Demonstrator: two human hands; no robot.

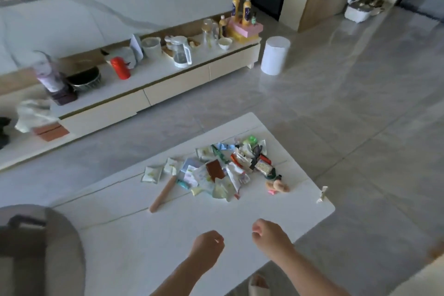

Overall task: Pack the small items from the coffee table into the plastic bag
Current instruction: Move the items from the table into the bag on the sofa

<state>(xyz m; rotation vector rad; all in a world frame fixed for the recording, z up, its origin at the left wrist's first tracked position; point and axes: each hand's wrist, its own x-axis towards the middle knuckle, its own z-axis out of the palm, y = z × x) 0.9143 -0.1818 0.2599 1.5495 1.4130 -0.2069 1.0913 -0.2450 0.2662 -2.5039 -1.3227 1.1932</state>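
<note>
Two hands low in frame over the near part of the coffee table [240,218]. Our left hand [208,245] and right hand [270,235] both have fingers curled in and grasp nothing we can see.

Pile of small items [223,170] lies ahead of both hands, toward the far half of the table, well apart from them, bare tabletop between. The scatter runs roughly from the white packet [151,174] on the left up to the green piece [251,139] near the far edge. Right hand looks slightly nearer the pile's right end, where a small toy-like piece [278,185] sits; left hand is nearer the wooden stick [164,193], long axis slanting from near-left to far-right, near end pointing back toward us.

One small white clip-like thing [322,194] stands alone near the table's right edge, close to the drop to the floor, so a sweep that way risks knocking it off.

No plastic bag in view. We judge nothing is packed yet and the bag must be fetched or opened first. Plenty of open surface in front of the hands for reaching straight forward.
</note>
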